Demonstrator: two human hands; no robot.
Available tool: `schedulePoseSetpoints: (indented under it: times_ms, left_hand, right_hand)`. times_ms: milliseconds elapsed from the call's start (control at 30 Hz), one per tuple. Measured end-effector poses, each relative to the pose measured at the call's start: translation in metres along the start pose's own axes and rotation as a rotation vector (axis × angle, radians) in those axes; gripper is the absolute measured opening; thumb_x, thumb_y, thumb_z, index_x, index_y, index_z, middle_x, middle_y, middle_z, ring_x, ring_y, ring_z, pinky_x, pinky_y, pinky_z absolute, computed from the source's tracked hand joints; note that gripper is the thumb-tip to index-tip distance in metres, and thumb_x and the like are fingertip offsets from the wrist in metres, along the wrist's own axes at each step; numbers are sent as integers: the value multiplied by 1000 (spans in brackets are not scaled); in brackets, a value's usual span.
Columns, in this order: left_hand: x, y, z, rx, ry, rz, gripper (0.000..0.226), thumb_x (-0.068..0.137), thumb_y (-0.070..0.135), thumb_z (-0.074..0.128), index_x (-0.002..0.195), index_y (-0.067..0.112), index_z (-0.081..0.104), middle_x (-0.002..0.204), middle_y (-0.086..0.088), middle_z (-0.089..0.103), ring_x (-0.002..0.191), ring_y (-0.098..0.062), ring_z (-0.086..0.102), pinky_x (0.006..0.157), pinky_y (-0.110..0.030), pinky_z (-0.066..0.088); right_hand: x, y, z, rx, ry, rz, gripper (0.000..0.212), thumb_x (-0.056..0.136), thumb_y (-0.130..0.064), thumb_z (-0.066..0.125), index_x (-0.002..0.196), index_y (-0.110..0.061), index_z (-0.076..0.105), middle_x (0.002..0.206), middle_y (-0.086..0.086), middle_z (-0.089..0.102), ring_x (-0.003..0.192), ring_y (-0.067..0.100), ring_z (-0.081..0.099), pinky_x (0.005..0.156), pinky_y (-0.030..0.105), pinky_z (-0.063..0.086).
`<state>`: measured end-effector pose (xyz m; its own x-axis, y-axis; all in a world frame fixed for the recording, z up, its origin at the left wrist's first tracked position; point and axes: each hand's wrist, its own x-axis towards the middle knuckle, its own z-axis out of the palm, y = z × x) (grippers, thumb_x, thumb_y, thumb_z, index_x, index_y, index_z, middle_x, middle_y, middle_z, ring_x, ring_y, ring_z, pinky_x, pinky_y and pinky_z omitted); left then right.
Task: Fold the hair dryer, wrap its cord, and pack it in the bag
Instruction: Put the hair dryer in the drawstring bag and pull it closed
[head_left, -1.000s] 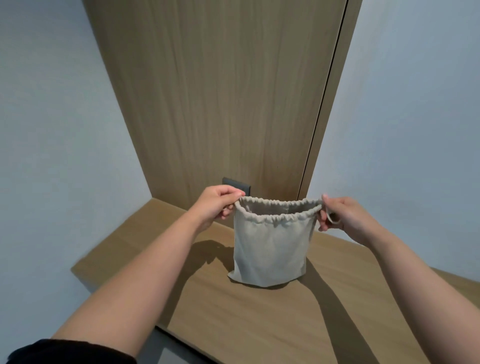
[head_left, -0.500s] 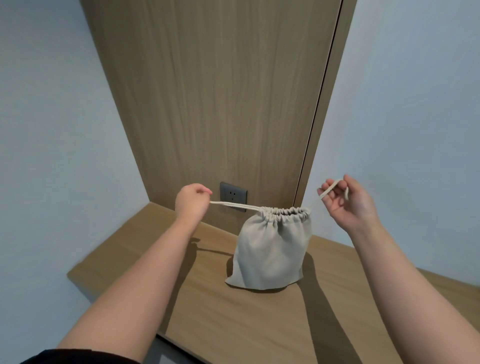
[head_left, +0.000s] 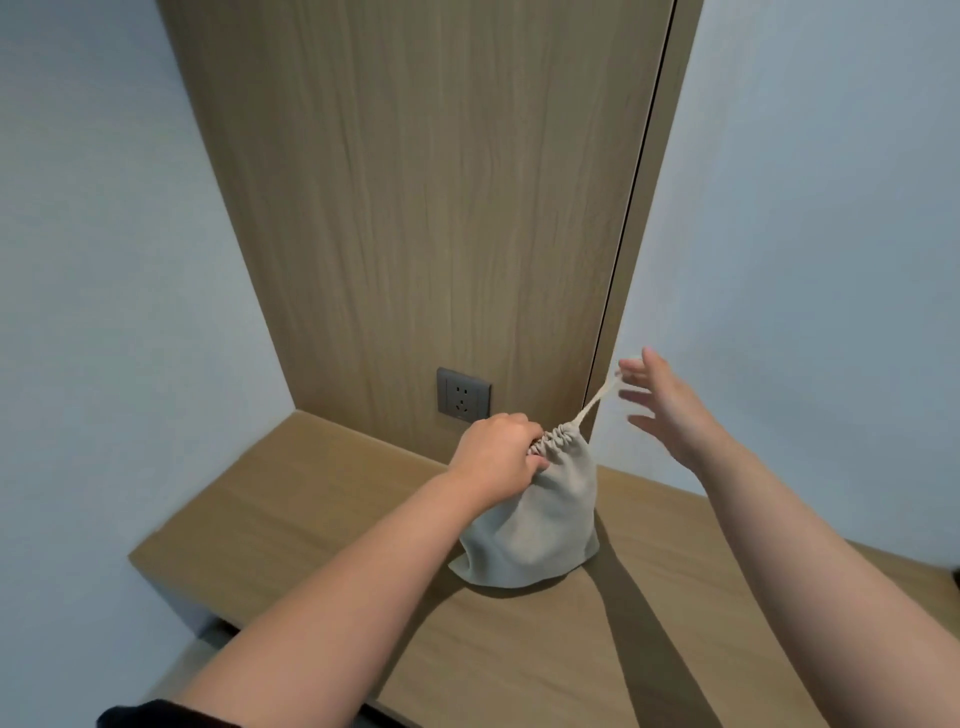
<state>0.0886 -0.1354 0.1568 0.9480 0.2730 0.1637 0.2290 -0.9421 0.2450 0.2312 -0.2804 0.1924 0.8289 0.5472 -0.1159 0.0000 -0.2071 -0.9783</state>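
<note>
Drawstring bag (head_left: 540, 519), upright on counter (head_left: 291, 519) before wall panel (head_left: 415, 208); left grip (head_left: 496, 460) clenches its cinched neck; right grip (head_left: 670, 410) splayed, drawstring (head_left: 598, 399) touching fingertips (head_left: 626, 370); counter edge well left.

The bag (head_left: 540, 514) is standing on the worktop (head_left: 311, 509). A socket (head_left: 463, 393) is sitting behind it at eleven o'clock, on the wall panel (head_left: 415, 208).
</note>
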Motion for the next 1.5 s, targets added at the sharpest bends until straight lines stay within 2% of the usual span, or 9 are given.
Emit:
schedulePoseSetpoints:
  times_ms: [133, 300, 500, 667, 833, 967, 1300, 1400, 1500]
  left_hand:
    - [-3, -2, 0, -47, 18, -10, 21, 90, 33, 59, 96, 13, 64, 99, -3, 61, 97, -23, 55, 73, -32, 39]
    - [-3, 1, 1, -36, 30, 12, 23, 90, 34, 60, 100, 14, 65, 101, -4, 62, 99, -25, 55, 79, -35, 41]
    - [-1, 6, 4, 11, 46, 48, 22, 91, 31, 58, 107, 17, 66, 104, -3, 63, 104, -24, 54, 90, -37, 38]
    - [-4, -1, 8, -63, 121, 6, 30, 88, 30, 64, 116, 19, 66, 109, -2, 65, 108, -22, 54, 95, -34, 37]
    - [-14, -9, 13, -62, 304, -55, 36, 84, 38, 69, 114, 19, 67, 106, 1, 64, 105, -19, 53, 94, -33, 37]
    - [-43, -11, 17, -331, 570, -274, 14, 84, 28, 71, 83, 15, 68, 84, 4, 63, 83, -14, 56, 75, -27, 46]
    - [-46, -10, 36, -739, 412, -568, 33, 97, 32, 52, 121, 13, 64, 118, -2, 61, 105, -14, 57, 91, -25, 44]
    - [-37, -9, 32, -786, 366, -605, 30, 97, 33, 51, 97, 9, 69, 97, -3, 60, 89, -14, 55, 78, -26, 41]
    - [-28, -4, 26, -1029, 387, -641, 40, 94, 27, 58, 63, 3, 51, 63, -7, 45, 62, -13, 40, 61, -29, 32]
  right_hand:
    - [-19, 24, -2, -425, 290, -154, 40, 96, -35, 38, 91, -10, 69, 88, 10, 68, 86, 27, 62, 75, 36, 47]
    - [-43, 31, 25, -524, 160, -165, 48, 93, -37, 50, 65, -3, 69, 70, 30, 63, 59, 35, 50, 55, 31, 32]
    - [-44, 26, 45, -414, 171, -152, 46, 91, -31, 56, 49, -16, 49, 44, -4, 37, 54, 16, 33, 47, 25, 26]
    - [-44, 27, 53, -277, 214, -97, 39, 83, -31, 66, 68, 5, 70, 68, 25, 65, 62, 16, 47, 55, 27, 36]
    - [-40, 28, 56, -198, 241, -82, 23, 84, -22, 68, 73, -3, 75, 72, 9, 69, 68, 16, 56, 68, 30, 45]
    - [-34, 29, 52, -101, 330, -82, 25, 83, -20, 69, 68, 0, 71, 66, 8, 64, 67, 17, 55, 72, 30, 45]
    - [-32, 40, 59, 18, 299, -97, 16, 83, -17, 69, 71, -8, 73, 67, 3, 66, 65, 10, 54, 75, 34, 48]
    - [-32, 42, 58, 62, 299, -76, 17, 83, -18, 69, 67, -16, 71, 69, 1, 68, 69, 11, 57, 78, 35, 50]
    - [-33, 41, 57, 85, 254, -74, 18, 83, -19, 69, 65, -15, 72, 70, 5, 67, 71, 13, 56, 76, 34, 49]
